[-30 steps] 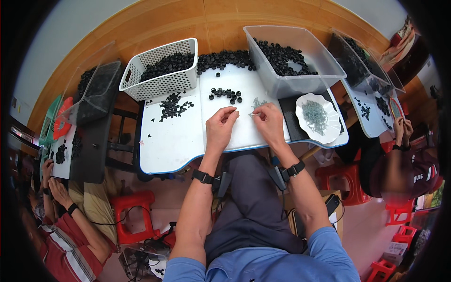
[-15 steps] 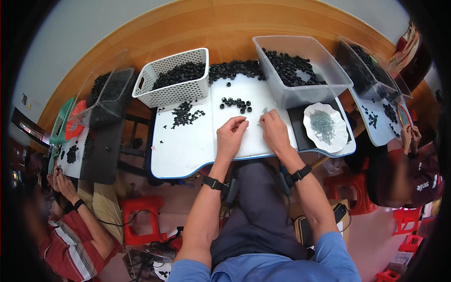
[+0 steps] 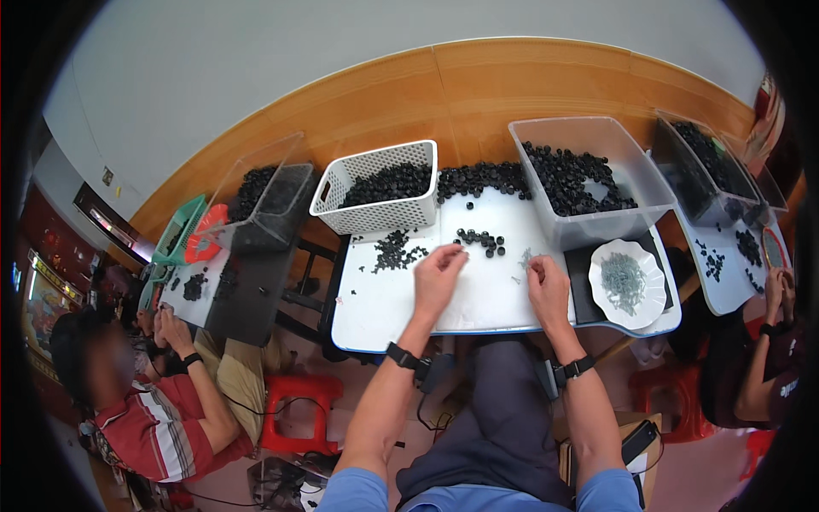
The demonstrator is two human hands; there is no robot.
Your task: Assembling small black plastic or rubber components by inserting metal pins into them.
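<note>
My left hand [image 3: 438, 280] is over the white tabletop [image 3: 384, 311], fingers pinched together at the near left of a small group of round black caps [image 3: 488, 239]. Whatever its fingertips hold is too small to make out. To the right, my right hand [image 3: 548, 293] is also closed, thumb against the fingers, and its contents are hidden. Small grey pins [image 3: 523, 258] lie just left of and beyond it. A white scalloped plate [image 3: 657, 299] at the right bears a heap of similar grey pins [image 3: 624, 282]. Left of my left hand lie scattered small black pieces [image 3: 395, 250].
A white perforated basket [image 3: 375, 215] and a clear plastic bin [image 3: 597, 224] hold black parts at the far side, with more black caps [image 3: 484, 179] between them. People work at side tables: one at the left [image 3: 162, 418], another at the right [image 3: 759, 375]. Red stools [image 3: 299, 410] stand below.
The view has shifted, so the table appears lower and further right. My left hand has moved left and away from my right hand, toward the black caps. My right hand stays near the loose pins.
</note>
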